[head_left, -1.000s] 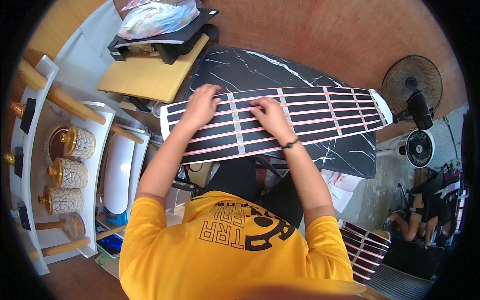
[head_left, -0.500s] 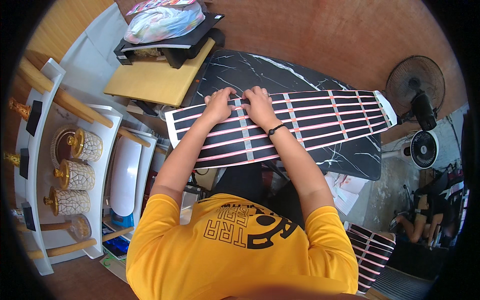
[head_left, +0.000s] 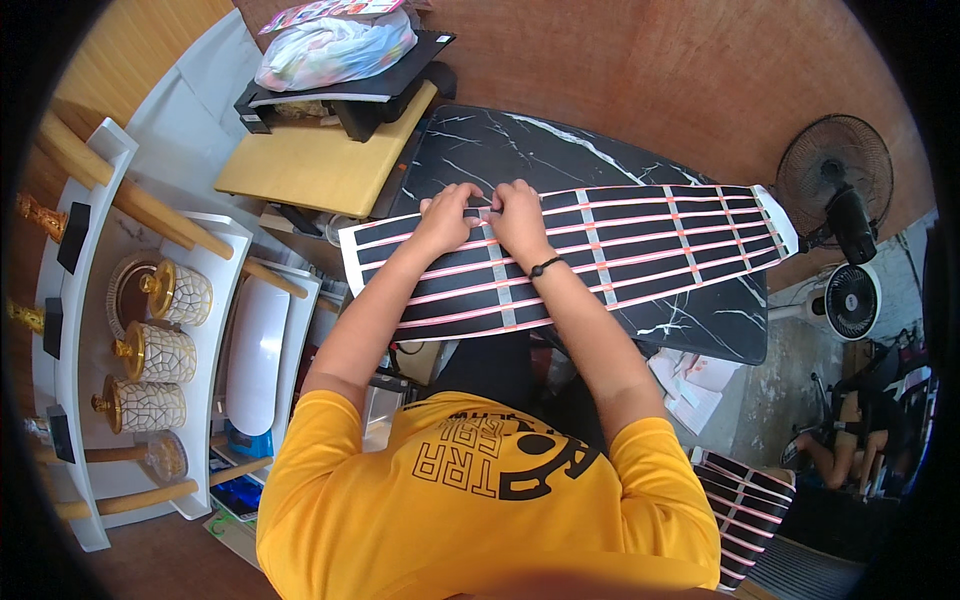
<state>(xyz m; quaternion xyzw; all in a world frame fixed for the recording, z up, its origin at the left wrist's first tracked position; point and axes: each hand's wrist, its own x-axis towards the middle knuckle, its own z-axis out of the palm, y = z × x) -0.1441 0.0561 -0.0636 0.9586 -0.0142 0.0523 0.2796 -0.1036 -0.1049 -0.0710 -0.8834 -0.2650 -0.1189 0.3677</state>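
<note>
Two hands pinch one striped sheet.
Left hand [head_left: 447, 215] and right hand [head_left: 517, 214] meet mid-frame, fingertips gripping the black-and-pink sheet's [head_left: 650, 245] top edge, steadying it on the marble table [head_left: 520, 145].

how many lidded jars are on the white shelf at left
3, in a row down the shelf: top jar, middle jar, bottom jar. A clear glass piece sits below them; more may be hidden.

both hands [head_left: 485, 215] on striped black sheet [head_left: 640, 250], marble table [head_left: 560, 160]
</note>
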